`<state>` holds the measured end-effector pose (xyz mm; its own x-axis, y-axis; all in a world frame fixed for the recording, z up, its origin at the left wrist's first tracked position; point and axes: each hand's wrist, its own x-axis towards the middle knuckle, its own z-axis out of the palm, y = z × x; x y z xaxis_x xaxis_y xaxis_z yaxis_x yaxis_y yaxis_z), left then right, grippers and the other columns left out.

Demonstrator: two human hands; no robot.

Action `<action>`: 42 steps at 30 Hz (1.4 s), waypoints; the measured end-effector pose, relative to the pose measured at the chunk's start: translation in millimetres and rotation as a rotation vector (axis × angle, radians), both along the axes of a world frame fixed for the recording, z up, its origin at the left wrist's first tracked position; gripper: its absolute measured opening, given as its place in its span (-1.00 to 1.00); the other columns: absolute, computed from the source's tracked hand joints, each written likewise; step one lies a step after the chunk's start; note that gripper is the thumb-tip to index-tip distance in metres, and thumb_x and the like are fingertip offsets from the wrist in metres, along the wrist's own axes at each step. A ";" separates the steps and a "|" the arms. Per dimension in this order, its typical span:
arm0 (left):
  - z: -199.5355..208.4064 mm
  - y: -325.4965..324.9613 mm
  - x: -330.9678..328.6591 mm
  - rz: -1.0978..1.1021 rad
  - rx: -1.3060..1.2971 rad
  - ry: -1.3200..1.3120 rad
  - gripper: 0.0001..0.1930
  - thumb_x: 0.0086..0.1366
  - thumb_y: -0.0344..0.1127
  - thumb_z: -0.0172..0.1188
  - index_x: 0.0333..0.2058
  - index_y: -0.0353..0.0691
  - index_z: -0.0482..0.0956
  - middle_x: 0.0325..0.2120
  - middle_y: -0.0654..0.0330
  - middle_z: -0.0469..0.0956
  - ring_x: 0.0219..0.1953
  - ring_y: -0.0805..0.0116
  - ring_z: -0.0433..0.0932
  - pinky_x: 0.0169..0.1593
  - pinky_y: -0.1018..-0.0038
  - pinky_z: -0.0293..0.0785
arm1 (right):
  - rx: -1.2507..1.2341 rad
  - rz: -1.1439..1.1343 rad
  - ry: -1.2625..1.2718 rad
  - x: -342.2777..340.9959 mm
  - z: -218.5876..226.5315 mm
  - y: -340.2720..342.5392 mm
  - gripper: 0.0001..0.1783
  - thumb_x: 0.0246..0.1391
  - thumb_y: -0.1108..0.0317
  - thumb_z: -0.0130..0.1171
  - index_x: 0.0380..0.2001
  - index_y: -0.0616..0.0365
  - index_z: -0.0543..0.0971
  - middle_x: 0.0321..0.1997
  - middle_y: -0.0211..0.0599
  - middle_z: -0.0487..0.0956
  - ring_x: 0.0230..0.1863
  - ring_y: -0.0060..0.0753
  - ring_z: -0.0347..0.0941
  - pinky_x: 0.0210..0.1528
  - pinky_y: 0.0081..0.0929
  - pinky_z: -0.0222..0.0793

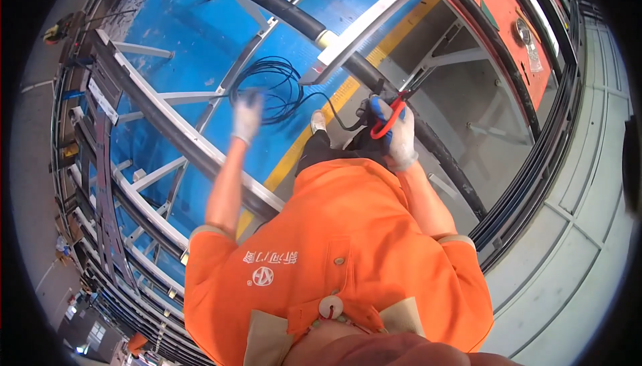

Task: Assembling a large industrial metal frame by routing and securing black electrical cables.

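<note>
My right hand (401, 140), in a pale glove with blue on it, is closed around red-handled scissors (390, 120). Their dark blades point up and to the right. Beside that hand is a dark bunched piece (365, 110), whose kind I cannot make out. A black cable (332, 113) runs from there leftward to a loose coil of black cable (284, 71). At the coil's left side is my gloved left hand (247, 115), smeared by motion. Its fingers are not readable, and whether it grips the coil cannot be told.
White metal rack frames with black padded rails (281, 11) stand ahead and to the left. Below are a blue floor (194, 25) and a yellow stripe (344, 95). On the right, a red-orange board (491, 5) carries a roll of tape (522, 31); long black strips (535, 189) run alongside.
</note>
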<state>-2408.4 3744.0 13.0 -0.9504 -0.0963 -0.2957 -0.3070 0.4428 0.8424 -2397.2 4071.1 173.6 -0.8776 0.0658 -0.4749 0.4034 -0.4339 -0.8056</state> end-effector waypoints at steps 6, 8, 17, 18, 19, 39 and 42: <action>39.5 121.2 49.2 -0.445 0.277 0.155 -0.60 0.39 -0.20 0.00 0.08 -0.32 0.43 -0.07 0.06 0.52 -0.11 0.30 0.50 -0.02 0.49 0.41 | 0.149 0.080 0.003 -24.3 -55.8 -24.0 -0.76 0.09 0.38 0.23 -0.21 0.29 0.51 -0.33 -0.19 0.59 -0.37 -0.41 0.55 -0.32 -0.54 0.46; 21.4 105.6 58.1 -0.290 0.313 -0.026 -0.65 0.38 -0.19 0.01 0.00 -0.30 0.48 -0.26 0.14 0.52 -0.29 0.39 0.46 -0.20 0.53 0.38 | 0.229 0.079 -0.062 -27.9 -106.9 -24.7 -0.77 0.08 0.38 0.23 -0.23 0.27 0.52 -0.35 -0.22 0.59 -0.39 -0.44 0.54 -0.35 -0.55 0.44; -41.7 66.4 74.3 -0.061 0.236 -0.283 -0.74 0.36 -0.16 0.04 -0.31 -0.22 0.58 -0.69 0.36 0.32 -0.67 0.57 0.19 -0.58 0.58 0.13 | 0.338 0.013 -0.218 -27.1 -227.9 -74.7 -0.78 -0.02 0.27 0.28 -0.34 0.17 0.57 -0.45 -0.28 0.57 -0.48 -0.47 0.45 -0.41 -0.51 0.41; -37.9 67.6 69.6 -0.027 0.262 -0.327 -0.74 0.36 -0.16 0.04 -0.33 -0.22 0.58 -0.70 0.36 0.31 -0.67 0.57 0.19 -0.58 0.58 0.14 | 0.370 0.012 -0.228 -30.9 -231.8 -76.6 -0.79 -0.02 0.28 0.28 -0.34 0.16 0.57 -0.44 -0.28 0.57 -0.48 -0.47 0.45 -0.42 -0.50 0.40; -34.1 68.8 64.6 0.007 0.288 -0.371 -0.74 0.36 -0.16 0.04 -0.35 -0.21 0.58 -0.71 0.36 0.30 -0.67 0.56 0.19 -0.58 0.58 0.14 | 0.404 0.010 -0.238 -34.2 -235.2 -78.0 -0.79 -0.02 0.28 0.27 -0.35 0.16 0.57 -0.44 -0.28 0.57 -0.49 -0.47 0.44 -0.42 -0.49 0.40; -84.2 39.6 49.0 -0.082 0.105 -0.401 -0.64 0.29 -0.11 0.09 -0.15 -0.31 0.57 -0.33 0.17 0.58 -0.40 0.28 0.47 -0.27 0.45 0.40 | 0.626 -0.090 -0.212 -51.8 -180.7 -91.4 -0.78 -0.09 0.30 0.21 -0.34 0.14 0.56 -0.47 -0.30 0.56 -0.46 -0.34 0.44 -0.31 -0.46 0.39; -89.4 38.1 48.9 -0.081 0.140 -0.421 -0.59 0.28 -0.11 0.10 -0.08 -0.34 0.57 -0.25 0.12 0.64 -0.34 0.21 0.54 -0.19 0.42 0.48 | 0.642 -0.050 -0.223 -56.8 -174.3 -86.1 -0.73 -0.10 0.24 0.22 -0.31 0.14 0.57 -0.46 -0.29 0.58 -0.44 -0.32 0.46 -0.29 -0.46 0.40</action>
